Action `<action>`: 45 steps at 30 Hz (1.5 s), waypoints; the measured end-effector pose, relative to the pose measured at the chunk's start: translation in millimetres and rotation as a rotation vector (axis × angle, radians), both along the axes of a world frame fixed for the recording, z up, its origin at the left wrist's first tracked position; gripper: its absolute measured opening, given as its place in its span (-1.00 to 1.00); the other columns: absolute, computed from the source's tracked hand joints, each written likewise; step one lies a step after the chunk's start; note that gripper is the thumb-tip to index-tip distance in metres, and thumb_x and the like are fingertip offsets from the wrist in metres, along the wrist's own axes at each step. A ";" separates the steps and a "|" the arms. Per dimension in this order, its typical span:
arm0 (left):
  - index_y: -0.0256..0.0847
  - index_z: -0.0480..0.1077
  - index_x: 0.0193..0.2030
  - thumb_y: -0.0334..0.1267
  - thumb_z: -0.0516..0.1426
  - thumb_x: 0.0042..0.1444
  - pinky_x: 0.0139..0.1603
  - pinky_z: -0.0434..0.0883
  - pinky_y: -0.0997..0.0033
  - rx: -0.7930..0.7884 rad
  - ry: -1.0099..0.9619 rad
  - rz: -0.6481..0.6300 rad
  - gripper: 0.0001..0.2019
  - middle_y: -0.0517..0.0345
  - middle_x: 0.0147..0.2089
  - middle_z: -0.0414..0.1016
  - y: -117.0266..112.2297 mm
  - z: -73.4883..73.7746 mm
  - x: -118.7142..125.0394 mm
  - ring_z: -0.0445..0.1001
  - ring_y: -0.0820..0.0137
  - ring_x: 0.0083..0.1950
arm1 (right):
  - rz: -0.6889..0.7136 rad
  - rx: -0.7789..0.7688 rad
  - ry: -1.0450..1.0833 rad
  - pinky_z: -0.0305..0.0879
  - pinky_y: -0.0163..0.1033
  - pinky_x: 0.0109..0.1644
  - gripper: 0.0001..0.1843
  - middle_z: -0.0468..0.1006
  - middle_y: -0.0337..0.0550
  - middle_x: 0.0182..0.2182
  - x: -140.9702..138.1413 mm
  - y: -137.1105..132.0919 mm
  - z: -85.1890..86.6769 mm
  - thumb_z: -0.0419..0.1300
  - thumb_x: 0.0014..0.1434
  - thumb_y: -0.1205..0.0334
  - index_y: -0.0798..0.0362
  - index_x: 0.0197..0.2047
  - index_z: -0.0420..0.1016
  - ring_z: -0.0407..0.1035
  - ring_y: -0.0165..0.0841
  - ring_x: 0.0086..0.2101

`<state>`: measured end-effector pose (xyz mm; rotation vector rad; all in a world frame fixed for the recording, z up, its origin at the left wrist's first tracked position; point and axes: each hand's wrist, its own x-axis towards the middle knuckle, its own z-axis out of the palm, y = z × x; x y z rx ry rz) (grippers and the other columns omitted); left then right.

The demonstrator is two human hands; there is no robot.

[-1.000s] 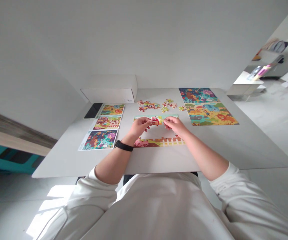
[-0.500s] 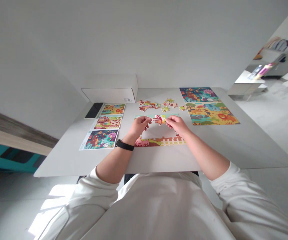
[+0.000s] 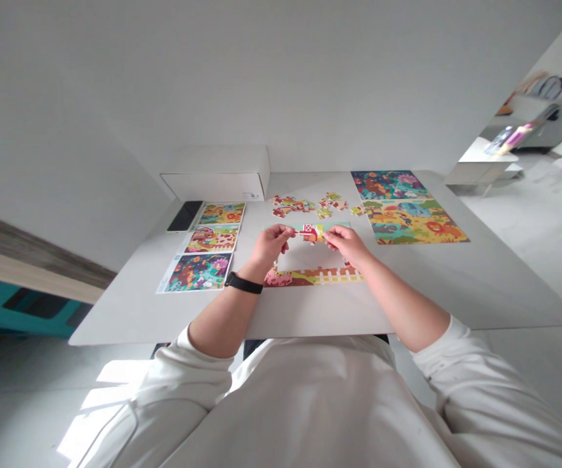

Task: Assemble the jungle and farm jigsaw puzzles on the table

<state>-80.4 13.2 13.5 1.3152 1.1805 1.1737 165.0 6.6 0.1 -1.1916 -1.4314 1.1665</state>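
Observation:
Between my hands are jigsaw puzzle pieces (image 3: pixel 310 231) printed with a red barn and a bit of yellow-green, held above the half-built puzzle. My left hand (image 3: pixel 275 242) pinches their left side; my right hand (image 3: pixel 342 242) pinches their right side. Whether they are one joined strip or separate pieces I cannot tell. Below lies the puzzle border (image 3: pixel 317 278), with a pink pig at its left and a white fence along its near edge. Its middle is bare tabletop. My forearms and hands hide parts of both side edges.
Loose puzzle pieces (image 3: pixel 332 203) lie behind the border. Two finished-looking animal pictures (image 3: pixel 412 221) are at the right. At the left are a sheet with three small pictures (image 3: pixel 198 272), a phone (image 3: pixel 185 216) and a white box (image 3: pixel 213 185) against the wall.
My left hand has shifted very slightly, and the barn pieces between my hands sit nearly level as before. The view has moved a little; everything else on the table stays put.

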 end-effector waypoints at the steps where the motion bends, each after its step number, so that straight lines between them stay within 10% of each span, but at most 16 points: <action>1: -0.24 0.52 -0.29 0.03 0.38 0.13 -0.57 0.18 0.53 0.005 -0.002 -0.001 -0.66 0.27 -0.54 0.40 0.1 -0.2 -0.2 0.26 0.56 -0.59 | 0.001 0.005 -0.003 0.25 -0.26 -0.36 -0.42 0.55 -0.23 -0.49 -0.1 -0.5 0.8 0.43 0.05 -0.40 -0.03 -0.38 0.50 0.32 -0.38 -0.46; 13: -0.20 0.40 -0.34 0.21 0.33 0.18 -0.53 0.33 0.53 0.031 0.002 -0.041 -0.52 0.12 -0.37 0.57 -1.9 -0.4 0.9 0.41 0.53 -0.52 | 0.039 -0.007 -0.019 0.26 -0.23 -0.30 -0.40 0.55 -0.23 -0.47 -0.5 -2.3 3.2 0.42 0.03 -0.43 -0.02 -0.38 0.50 0.33 -0.35 -0.43; 23: -0.22 0.54 -0.11 -0.12 0.39 0.09 -0.51 0.33 0.53 0.070 0.173 -0.185 -0.70 0.13 -0.39 0.60 -4.5 3.8 -1.7 0.46 0.47 -0.46 | 0.104 0.002 -0.062 0.34 -0.21 -0.25 -0.45 0.63 -0.17 -0.40 -2.1 -4.7 1.9 0.43 0.05 -0.38 -0.03 -0.35 0.57 0.41 -0.31 -0.37; 34: -0.14 0.43 -0.08 -0.05 0.39 0.09 -0.56 0.25 0.59 0.129 -0.104 0.319 -0.63 0.22 -0.29 0.57 24.2 9.8 -45.9 0.35 0.57 -0.52 | 0.037 0.028 -0.021 0.25 -0.26 -0.32 -0.56 0.62 -0.17 -0.35 6.0 -0.1 4.4 0.36 0.17 -0.24 -0.02 -0.22 0.63 0.38 -0.35 -0.37; 45: -0.17 0.49 -0.05 -0.18 0.32 0.12 -0.53 0.28 0.60 0.078 -0.037 0.251 -0.72 0.22 -0.31 0.58 23.2 5.3 -41.4 0.37 0.57 -0.50 | 0.045 0.018 -0.049 0.29 -0.26 -0.32 -0.57 0.63 -0.17 -0.36 4.6 -0.5 2.8 0.36 0.15 -0.24 -0.02 -0.24 0.63 0.40 -0.34 -0.37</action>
